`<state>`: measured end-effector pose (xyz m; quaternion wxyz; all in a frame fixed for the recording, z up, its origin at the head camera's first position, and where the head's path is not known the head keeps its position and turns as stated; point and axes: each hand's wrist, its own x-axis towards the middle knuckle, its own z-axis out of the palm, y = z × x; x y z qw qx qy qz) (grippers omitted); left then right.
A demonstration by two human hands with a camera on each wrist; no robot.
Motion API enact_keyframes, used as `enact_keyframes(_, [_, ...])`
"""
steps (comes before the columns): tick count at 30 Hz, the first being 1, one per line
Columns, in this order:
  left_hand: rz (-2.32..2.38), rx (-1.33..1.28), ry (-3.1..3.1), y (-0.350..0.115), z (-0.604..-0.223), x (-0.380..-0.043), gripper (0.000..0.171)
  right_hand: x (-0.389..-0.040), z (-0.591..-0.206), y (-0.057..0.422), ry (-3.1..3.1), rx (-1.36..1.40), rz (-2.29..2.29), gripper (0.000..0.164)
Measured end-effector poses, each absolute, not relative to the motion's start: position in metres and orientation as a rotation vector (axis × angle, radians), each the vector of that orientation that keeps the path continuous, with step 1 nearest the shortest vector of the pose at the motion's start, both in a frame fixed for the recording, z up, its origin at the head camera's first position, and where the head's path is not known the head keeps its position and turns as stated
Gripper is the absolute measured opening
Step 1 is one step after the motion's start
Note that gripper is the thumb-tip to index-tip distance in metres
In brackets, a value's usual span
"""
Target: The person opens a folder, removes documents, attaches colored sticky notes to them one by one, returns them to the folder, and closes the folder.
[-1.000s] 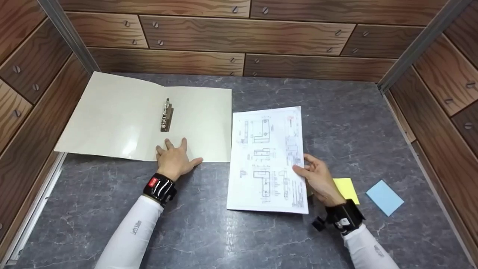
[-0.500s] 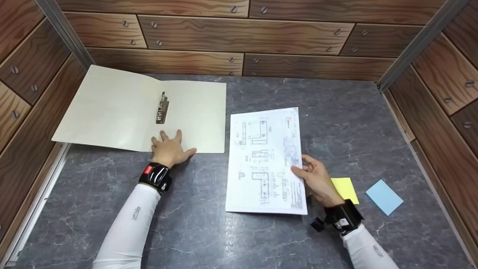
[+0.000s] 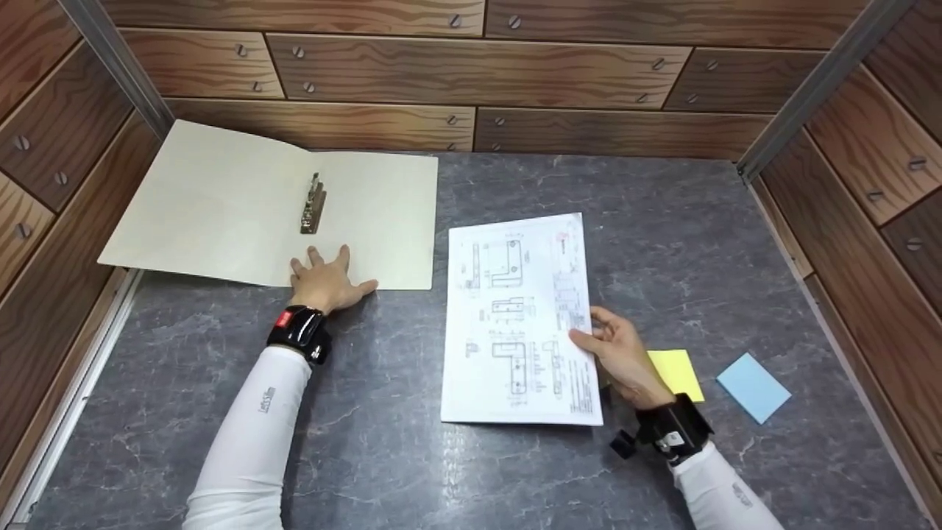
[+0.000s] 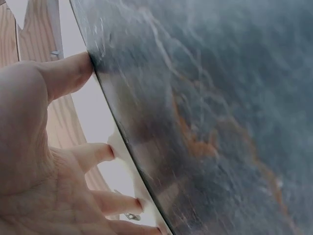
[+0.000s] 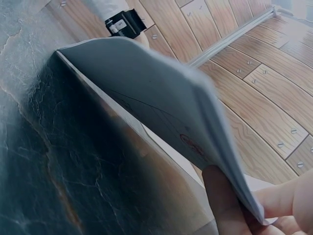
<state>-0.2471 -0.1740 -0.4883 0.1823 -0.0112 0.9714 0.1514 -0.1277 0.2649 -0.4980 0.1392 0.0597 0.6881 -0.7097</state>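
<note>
Pinching the paper stack [image 3: 519,320] along its three o'clock edge, I have my right hand [image 3: 625,361] closed on it, thumb across the printed face and fingers tucked beneath. My left hand [image 3: 324,283] is spread wide and grips nothing; its fingertips rest on the six o'clock edge of the open folder [image 3: 213,206], which lies at ten o'clock from the paper. The right wrist view shows the paper's underside, lifted from the surface [image 3: 397,412] on my side; whether its far edge touches down, I cannot tell.

I judge the stack light but floppy: the sheets bow away from my pinch, so they could sag, crease or slide over one another. Holding one edge suits carrying; for squaring the leaves, I would add a second hold on the nine o'clock edge. The folder looks like stiff, smooth board, likely to skid under a push, so flat fingers near the fold should steady it. Its metal clip [image 3: 313,206], at twelve o'clock from my left hand, looks hard and springy, best worked at the lever. The yellow paper [image 3: 677,374] and blue pad [image 3: 754,388] lie towards four o'clock.
</note>
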Motion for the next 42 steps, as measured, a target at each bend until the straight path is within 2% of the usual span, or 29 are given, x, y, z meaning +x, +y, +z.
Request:
enact_keyframes(9, [0.458, 0.009, 2.860, -0.172, -0.494, -0.235, 0.094, -0.127, -0.498, 0.265, 1.985, 0.161, -2.049, 0.051])
enact_keyframes(14, [0.587, 0.110, 2.986, -0.159, -0.492, -0.214, 0.090, -0.125, -0.497, 0.265, 1.948, 0.142, -2.070, 0.052])
enact_keyframes(21, [1.024, 0.201, 2.942, -0.128, -0.483, -0.175, 0.084, -0.121, -0.496, 0.260, 1.942, 0.104, -2.064, 0.052])
enact_keyframes(28, [1.264, 0.195, 2.810, -0.095, -0.483, -0.147, 0.082, -0.115, -0.496, 0.252, 1.900, 0.078, -2.064, 0.057])
enact_keyframes(42, [1.542, 0.114, 2.611, -0.081, -0.491, -0.131, 0.062, -0.110, -0.497, 0.242, 1.882, 0.076, -2.003, 0.057])
